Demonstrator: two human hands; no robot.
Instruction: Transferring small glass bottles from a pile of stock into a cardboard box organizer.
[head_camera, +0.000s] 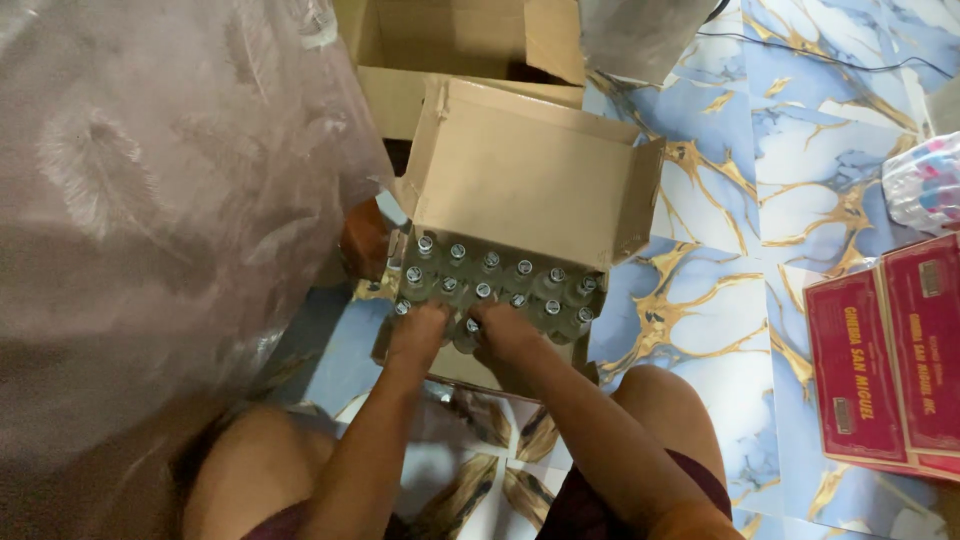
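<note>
An open brown cardboard box (535, 170) stands on the floor between my knees, its flaps up. Inside it stand several clear glass bottles (505, 280) with silver caps, packed in rows. Both my hands reach into the near row. My left hand (418, 328) grips the top of a bottle at the near left. My right hand (505, 333) closes over a bottle just beside it (468, 335). The two hands almost touch. What lies under the palms is hidden.
A big bundle of clear plastic sheeting (150, 200) fills the left side. A second open carton (450, 50) sits behind the box. Red printed cartons (890, 360) lie at the right, with a shrink-wrapped pack (925, 180) above them. The floor (780, 150) is blue, white and gold marble-pattern tile.
</note>
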